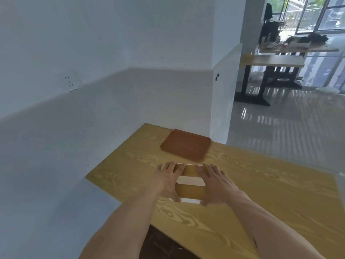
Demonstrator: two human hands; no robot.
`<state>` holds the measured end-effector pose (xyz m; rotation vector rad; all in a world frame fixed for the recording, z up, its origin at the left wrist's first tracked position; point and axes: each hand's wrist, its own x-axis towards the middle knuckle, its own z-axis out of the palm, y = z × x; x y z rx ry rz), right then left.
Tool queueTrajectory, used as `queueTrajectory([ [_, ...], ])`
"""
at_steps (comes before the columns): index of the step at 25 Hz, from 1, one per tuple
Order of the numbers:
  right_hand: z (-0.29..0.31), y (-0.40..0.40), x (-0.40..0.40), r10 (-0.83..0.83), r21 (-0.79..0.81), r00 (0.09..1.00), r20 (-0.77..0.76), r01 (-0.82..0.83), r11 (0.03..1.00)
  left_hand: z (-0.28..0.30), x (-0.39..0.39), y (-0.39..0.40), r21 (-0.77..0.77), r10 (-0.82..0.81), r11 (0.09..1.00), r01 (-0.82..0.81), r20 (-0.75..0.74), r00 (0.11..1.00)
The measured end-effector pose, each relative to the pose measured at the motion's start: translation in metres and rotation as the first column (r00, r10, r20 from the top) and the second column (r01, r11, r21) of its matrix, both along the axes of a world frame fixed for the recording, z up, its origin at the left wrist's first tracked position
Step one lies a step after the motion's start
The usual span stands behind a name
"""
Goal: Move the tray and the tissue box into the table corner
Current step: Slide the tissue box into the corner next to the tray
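A brown rectangular tray point(185, 144) lies flat near the far end of the wooden table point(261, 193), close to the wall. Nearer to me stands the tissue box point(190, 186), wood-coloured with a white slot on top. My left hand point(168, 179) grips its left side and my right hand point(212, 181) grips its right side, fingers stretched along the top and thumbs at the near face. The box's far edge sits a short way in front of the tray. Most of the box's sides are hidden by my hands.
White walls run along the table's left side and far end, meeting in a corner beyond the tray. A wall socket point(71, 82) is on the left wall. To the right lies shiny floor, with other tables point(272, 60) and windows far behind.
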<state>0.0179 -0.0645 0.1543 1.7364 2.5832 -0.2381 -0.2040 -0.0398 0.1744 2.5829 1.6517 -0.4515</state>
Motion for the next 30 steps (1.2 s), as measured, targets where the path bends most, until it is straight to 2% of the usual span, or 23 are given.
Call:
queueTrajectory([
  [9, -0.003, 0.027, -0.149, 0.184, 0.006, 0.982, 0.029, -0.185, 0.983, -0.010, -0.152, -0.013, -0.008, 0.154, 0.988, -0.154, 0.017, 0.988],
  [17, 0.003, 0.037, -0.289, 0.237, 0.013, 0.969, 0.071, -0.238, 0.971, -0.013, -0.292, -0.017, 0.032, 0.187, 0.981, -0.191, 0.100, 0.977],
  [24, 0.002, 0.064, -0.342, 0.259, -0.012, 0.960, 0.110, -0.259, 0.966, -0.026, -0.345, 0.007, 0.020, 0.197, 0.979, -0.201, 0.134, 0.971],
  [30, -0.013, 0.122, -0.359, 0.230, -0.041, 0.970, 0.077, -0.228, 0.973, -0.039, -0.363, 0.068, 0.015, 0.180, 0.983, -0.184, 0.127, 0.975],
])
